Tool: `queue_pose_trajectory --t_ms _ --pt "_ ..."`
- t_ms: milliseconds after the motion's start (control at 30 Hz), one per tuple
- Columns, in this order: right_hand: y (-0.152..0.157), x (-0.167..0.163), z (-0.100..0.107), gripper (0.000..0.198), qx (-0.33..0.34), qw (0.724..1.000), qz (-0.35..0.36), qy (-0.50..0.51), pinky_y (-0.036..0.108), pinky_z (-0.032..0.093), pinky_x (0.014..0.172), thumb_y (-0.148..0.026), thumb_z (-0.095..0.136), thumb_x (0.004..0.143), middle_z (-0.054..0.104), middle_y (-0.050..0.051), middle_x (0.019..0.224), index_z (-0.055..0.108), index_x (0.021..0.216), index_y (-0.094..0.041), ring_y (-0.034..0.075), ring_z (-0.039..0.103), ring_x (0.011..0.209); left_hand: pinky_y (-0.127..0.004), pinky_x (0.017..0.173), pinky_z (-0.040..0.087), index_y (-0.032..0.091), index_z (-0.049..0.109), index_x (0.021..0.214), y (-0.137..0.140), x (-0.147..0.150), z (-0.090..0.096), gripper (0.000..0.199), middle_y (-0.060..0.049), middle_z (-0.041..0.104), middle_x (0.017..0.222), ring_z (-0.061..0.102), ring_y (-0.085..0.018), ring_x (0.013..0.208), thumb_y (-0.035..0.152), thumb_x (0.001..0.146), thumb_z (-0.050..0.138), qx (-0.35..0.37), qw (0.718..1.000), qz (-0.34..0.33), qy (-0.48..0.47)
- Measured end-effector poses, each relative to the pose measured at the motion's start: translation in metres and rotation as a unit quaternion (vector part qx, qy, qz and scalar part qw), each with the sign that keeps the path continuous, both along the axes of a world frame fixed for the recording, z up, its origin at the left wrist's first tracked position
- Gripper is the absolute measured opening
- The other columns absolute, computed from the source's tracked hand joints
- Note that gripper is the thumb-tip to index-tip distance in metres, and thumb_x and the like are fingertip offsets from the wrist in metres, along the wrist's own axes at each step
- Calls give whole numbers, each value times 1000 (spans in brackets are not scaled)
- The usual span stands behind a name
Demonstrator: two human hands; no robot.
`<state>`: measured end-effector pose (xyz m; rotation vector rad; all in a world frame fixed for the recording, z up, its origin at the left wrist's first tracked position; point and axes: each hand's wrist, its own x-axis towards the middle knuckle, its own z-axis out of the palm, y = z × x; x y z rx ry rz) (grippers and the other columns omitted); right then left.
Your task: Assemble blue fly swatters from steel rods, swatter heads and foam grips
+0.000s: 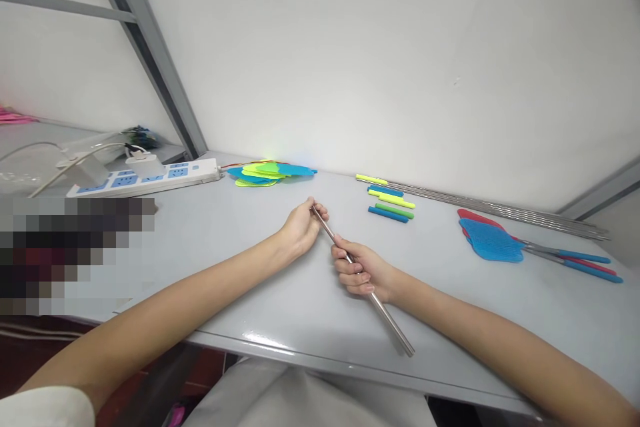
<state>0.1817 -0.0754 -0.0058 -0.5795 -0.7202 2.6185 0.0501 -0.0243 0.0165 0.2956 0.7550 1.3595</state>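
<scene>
A shiny metal rod (389, 320) slants across the table's middle, its thick end pointing toward me. My right hand (361, 270) is closed, with its fingers wrapped round the rod. At the thinner far end, my left hand (305, 223) pinches the tip between thumb and fingers. Beyond my right hand lie several blue, green and yellow grip sleeves (393, 207). Yellow and blue plastic fly swatter heads (270, 173) are piled past my left hand. To the right rest blue and red fly swatters (493, 240) with metal shafts and coloured grips.
Several thin metal rods (490, 205) lie along the wall at the back right. A white power strip (155, 177) with plugged-in adapters stands at the back left, in front of a grey metal frame (150, 47). The grey table (280, 307) ends just before my lap.
</scene>
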Motion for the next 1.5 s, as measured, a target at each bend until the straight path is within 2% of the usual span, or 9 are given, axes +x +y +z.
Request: queue_pose_trajectory --t_ms 233,600,800,967,1300,1500 --pt "0 0 2 31 -27 999 -24 2 12 13 20 -40 31 83 22 -9 37 32 62 -18 4 14 26 -19 46 41 14 42 61 2 0 -11 21 0 42 53 44 -8 47 18 82 37 -23 1000 -18 3" --pt "3 3 -1 30 -38 999 -4 3 13 17 17 -38 29 84 23 -9 35 33 61 -18 5 14 24 -16 43 37 16 36 59 -7 9 -10 26 4 38 50 39 -5 41 16 84 28 -34 999 10 0" --pt "4 2 -1 31 -36 999 -24 7 13 19 16 -40 30 83 22 -10 34 31 61 -19 4 12 23 -20 53 43 15 41 60 -20 18 -15 26 0 46 55 53 -9 57 21 83 33 -34 999 -31 6" --pt "3 2 -1 29 -27 999 -32 1 12 19 17 -40 33 82 23 -10 35 32 62 -19 4 13 24 -21 55 43 15 41 59 -25 19 -14 27 -5 55 64 55 -11 63 23 83 35 -35 998 -51 10" --pt "3 2 -1 30 -22 999 -25 -11 12 17 17 -41 31 82 22 -10 34 30 62 -19 4 13 23 -20 54 44 15 41 61 -26 17 -12 23 0 49 59 54 -9 59 23 82 37 -43 998 -53 1" --pt "4 2 0 30 -24 1000 -9 10 13 17 19 -42 33 82 23 -9 37 31 62 -19 4 15 25 -22 52 44 14 42 60 -22 13 -10 22 -1 48 59 52 -10 54 21 81 38 -64 995 -75 5"
